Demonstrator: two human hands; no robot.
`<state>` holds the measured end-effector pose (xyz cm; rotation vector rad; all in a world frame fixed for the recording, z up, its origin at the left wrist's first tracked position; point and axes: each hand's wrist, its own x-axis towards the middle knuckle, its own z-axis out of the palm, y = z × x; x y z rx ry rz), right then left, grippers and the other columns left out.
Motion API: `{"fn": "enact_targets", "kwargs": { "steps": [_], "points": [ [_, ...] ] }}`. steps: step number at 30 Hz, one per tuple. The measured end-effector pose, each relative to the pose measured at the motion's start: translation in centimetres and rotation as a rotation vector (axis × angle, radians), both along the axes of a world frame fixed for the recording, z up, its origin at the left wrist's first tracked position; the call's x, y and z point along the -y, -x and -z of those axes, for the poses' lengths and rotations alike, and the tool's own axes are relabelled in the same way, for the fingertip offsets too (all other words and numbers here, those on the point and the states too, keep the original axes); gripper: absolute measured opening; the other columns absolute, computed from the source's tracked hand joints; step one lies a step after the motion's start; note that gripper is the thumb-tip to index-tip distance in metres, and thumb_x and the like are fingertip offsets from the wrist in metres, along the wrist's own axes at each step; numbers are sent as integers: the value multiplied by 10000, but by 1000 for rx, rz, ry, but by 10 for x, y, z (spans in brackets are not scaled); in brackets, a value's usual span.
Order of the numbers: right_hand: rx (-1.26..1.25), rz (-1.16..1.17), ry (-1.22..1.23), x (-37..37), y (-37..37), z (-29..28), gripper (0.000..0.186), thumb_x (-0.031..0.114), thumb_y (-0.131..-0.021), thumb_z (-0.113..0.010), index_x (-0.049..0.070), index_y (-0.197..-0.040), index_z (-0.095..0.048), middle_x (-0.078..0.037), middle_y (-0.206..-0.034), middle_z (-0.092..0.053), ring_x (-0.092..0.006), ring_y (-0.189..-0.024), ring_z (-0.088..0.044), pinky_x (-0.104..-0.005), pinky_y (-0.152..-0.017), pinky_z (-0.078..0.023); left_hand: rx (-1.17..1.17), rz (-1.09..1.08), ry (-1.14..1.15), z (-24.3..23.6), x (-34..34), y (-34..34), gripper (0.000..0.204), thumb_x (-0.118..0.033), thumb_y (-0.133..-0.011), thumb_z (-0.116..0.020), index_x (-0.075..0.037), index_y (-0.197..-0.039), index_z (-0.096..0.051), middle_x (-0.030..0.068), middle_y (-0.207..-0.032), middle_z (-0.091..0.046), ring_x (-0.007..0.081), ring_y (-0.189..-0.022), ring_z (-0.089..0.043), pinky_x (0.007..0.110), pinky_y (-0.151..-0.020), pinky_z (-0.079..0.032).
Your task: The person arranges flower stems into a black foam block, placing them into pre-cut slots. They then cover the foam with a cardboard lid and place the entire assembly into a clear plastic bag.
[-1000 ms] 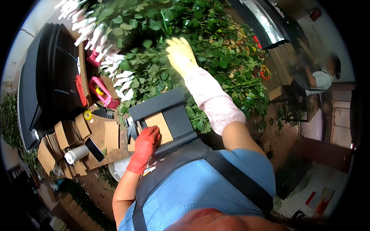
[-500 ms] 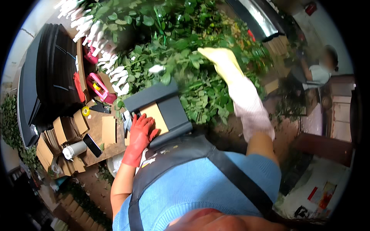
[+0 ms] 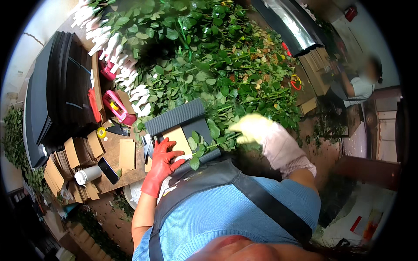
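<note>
My left hand [image 3: 162,163], in a red rubber glove, is over a piece of tan cardboard [image 3: 176,138] on a dark grey corrugated sheet [image 3: 176,115]. Its thumb and forefinger close around the white-sleeved head of a rose [image 3: 195,150]. The leafy stem slants up to the right across the sheet. At the stem's other end is my right hand [image 3: 254,129], in a pale yellow glove with a pinkish cuff, blurred by motion; the stem runs in between its fingers. Beyond both hands spreads a big heap of leafy rose stems [image 3: 191,82].
White-sleeved heads [image 3: 140,98] line the heap's left side. At left are a stack of dark sheets [image 3: 54,95], a pink tape dispenser [image 3: 118,108], cardboard pieces [image 3: 127,154], a white bottle [image 3: 88,173] and a phone [image 3: 108,170]. A person [image 3: 359,87] is at far right.
My right hand has come back from over the heap toward my body, and a rose now lies across the sheet. My left thumb and forefinger have closed on its head.
</note>
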<state>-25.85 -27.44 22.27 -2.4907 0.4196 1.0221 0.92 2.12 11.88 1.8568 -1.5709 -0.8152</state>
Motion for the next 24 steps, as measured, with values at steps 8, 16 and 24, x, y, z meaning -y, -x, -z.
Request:
{"fn": "enact_targets", "kwargs": {
  "steps": [8, 16, 24],
  "points": [
    [729, 51, 662, 99, -199, 69, 336, 208, -985, -683, 160, -1311, -750, -85, -1415, -673, -276, -1325, -622, -430, -1136, -478, 45, 83, 40, 0, -2, -6, 353, -329, -862, -893, -243, -1201, -841, 187, -1433, -621, 503, -1467, -462, 598, -1214, -350],
    [1096, 96, 619, 112, -204, 23, 401, -55, -881, -666, 145, -1213, -771, -75, -1452, -692, -299, -1238, -684, -357, -1024, -554, -131, -5, 66, 25, -9, -1, 381, -257, -782, -935, -232, -1153, -856, 166, -1421, -646, 468, -1470, -478, 555, -1224, -379],
    [551, 388, -78, 14, -14, -9, 367, 32, -929, -606, 149, -1215, -804, -158, -1291, -762, -361, -1094, -750, -426, -937, -610, -762, -323, 3, 12, -3, 7, 1065, -134, -733, -978, -180, -1649, -436, 152, -1517, -601, 359, -1431, -513, 462, -1153, -485]
  ]
}}
